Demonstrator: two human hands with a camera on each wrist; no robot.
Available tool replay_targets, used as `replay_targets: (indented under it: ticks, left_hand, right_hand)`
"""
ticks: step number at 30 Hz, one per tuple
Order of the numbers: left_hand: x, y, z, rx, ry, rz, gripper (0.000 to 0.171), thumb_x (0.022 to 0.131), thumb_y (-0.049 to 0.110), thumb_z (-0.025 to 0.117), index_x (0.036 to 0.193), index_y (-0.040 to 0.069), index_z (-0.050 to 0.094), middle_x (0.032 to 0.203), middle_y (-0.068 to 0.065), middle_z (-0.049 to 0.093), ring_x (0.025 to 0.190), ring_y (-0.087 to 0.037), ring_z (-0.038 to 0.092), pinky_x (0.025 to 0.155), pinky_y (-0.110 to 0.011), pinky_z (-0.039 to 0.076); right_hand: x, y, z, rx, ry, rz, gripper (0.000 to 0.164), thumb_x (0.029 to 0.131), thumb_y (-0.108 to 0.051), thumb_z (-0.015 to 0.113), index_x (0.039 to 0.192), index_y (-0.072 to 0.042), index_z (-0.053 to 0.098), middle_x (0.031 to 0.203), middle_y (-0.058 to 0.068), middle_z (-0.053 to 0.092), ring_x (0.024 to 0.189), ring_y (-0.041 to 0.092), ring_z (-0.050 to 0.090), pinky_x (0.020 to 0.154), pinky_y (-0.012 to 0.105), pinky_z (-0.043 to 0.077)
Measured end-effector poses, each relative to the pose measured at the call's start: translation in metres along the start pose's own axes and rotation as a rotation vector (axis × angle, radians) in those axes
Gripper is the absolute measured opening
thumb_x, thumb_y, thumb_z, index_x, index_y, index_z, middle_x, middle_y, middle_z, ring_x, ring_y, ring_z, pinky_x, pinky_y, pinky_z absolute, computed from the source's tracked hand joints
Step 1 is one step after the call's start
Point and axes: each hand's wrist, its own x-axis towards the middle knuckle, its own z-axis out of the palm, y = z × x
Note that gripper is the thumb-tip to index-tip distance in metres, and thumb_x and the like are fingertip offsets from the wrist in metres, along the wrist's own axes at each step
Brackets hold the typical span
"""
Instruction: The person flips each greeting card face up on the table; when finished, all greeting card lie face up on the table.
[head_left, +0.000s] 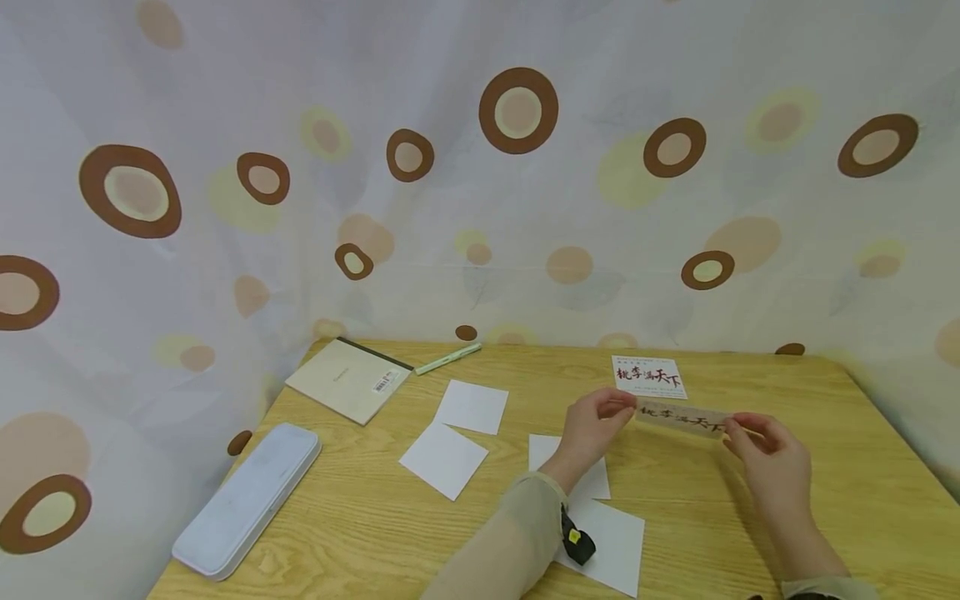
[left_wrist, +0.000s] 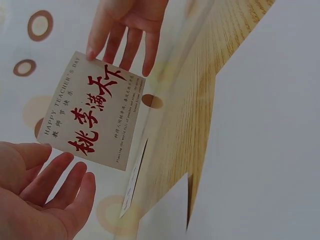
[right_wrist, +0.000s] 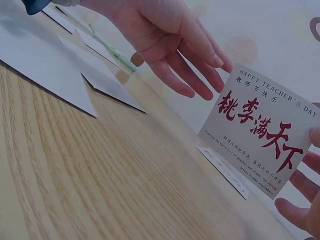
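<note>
My two hands hold a small printed card (head_left: 681,418) between them, raised above the table and tilted. It carries dark red Chinese lettering with "Happy Teacher's Day" along the top in the left wrist view. At its left edge, my left hand (head_left: 592,433) pinches it with thumb and fingertips. On the opposite edge the thumb and fingers of my right hand (head_left: 772,462) grip it, the thumb on the printed face (right_wrist: 260,130). Just beyond, a similar card (head_left: 648,377) lies face up on the table.
Several white paper squares (head_left: 472,407) lie around the table's middle, some partly under my left forearm. Farther left are a beige notebook (head_left: 348,379), a pale green pen (head_left: 448,358) and a white pencil case (head_left: 247,500). A patterned curtain (head_left: 450,208) borders the wooden table (head_left: 360,500).
</note>
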Motion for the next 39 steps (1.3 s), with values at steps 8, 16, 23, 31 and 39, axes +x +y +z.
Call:
replay_targets:
  ticks: [8, 16, 23, 31, 39]
  left_hand:
    - [-0.002, 0.001, 0.001, 0.009, 0.006, 0.031, 0.018, 0.096, 0.016, 0.066, 0.112, 0.021, 0.073, 0.108, 0.008, 0.074, 0.1, -0.001, 0.066, 0.083, -0.015, 0.052]
    - [-0.005, -0.001, 0.002, 0.011, 0.018, 0.035, 0.024, 0.095, 0.014, 0.066, 0.117, 0.02, 0.072, 0.109, 0.006, 0.075, 0.101, -0.003, 0.066, 0.086, -0.015, 0.051]
    - [-0.005, -0.004, 0.003, -0.01, 0.028, 0.032, 0.026, 0.094, 0.013, 0.067, 0.118, 0.02, 0.073, 0.106, 0.004, 0.075, 0.096, -0.003, 0.067, 0.083, -0.015, 0.051]
    - [-0.005, -0.01, 0.007, -0.029, 0.039, 0.055, 0.031, 0.093, 0.01, 0.068, 0.122, 0.02, 0.072, 0.105, 0.0, 0.075, 0.092, -0.006, 0.069, 0.077, -0.015, 0.053]
    - [-0.005, -0.012, 0.01, -0.012, 0.044, 0.042, 0.035, 0.092, 0.008, 0.068, 0.125, 0.02, 0.069, 0.105, 0.003, 0.074, 0.092, -0.006, 0.068, 0.077, -0.014, 0.052]
  right_hand:
    - [0.003, -0.002, 0.004, 0.018, 0.046, 0.051, 0.009, 0.09, -0.014, 0.071, 0.098, -0.008, 0.07, 0.091, -0.014, 0.066, 0.081, -0.004, 0.066, 0.068, 0.014, 0.056]
    - [0.006, 0.001, 0.007, -0.07, 0.077, 0.045, 0.01, 0.092, -0.008, 0.068, 0.101, -0.007, 0.07, 0.087, -0.016, 0.066, 0.078, -0.006, 0.066, 0.064, 0.015, 0.057]
    - [0.005, 0.005, 0.007, -0.147, 0.066, 0.038, 0.017, 0.094, -0.004, 0.063, 0.11, -0.004, 0.069, 0.089, -0.021, 0.064, 0.079, -0.009, 0.064, 0.066, 0.013, 0.056]
    - [0.005, 0.007, 0.011, -0.306, 0.08, 0.047, 0.032, 0.098, -0.011, 0.058, 0.129, -0.003, 0.063, 0.093, -0.026, 0.058, 0.084, -0.01, 0.058, 0.07, 0.01, 0.054]
    - [0.005, 0.008, 0.011, -0.464, 0.057, 0.015, 0.04, 0.098, -0.014, 0.057, 0.137, -0.008, 0.059, 0.099, -0.022, 0.055, 0.088, -0.011, 0.05, 0.072, 0.003, 0.044]
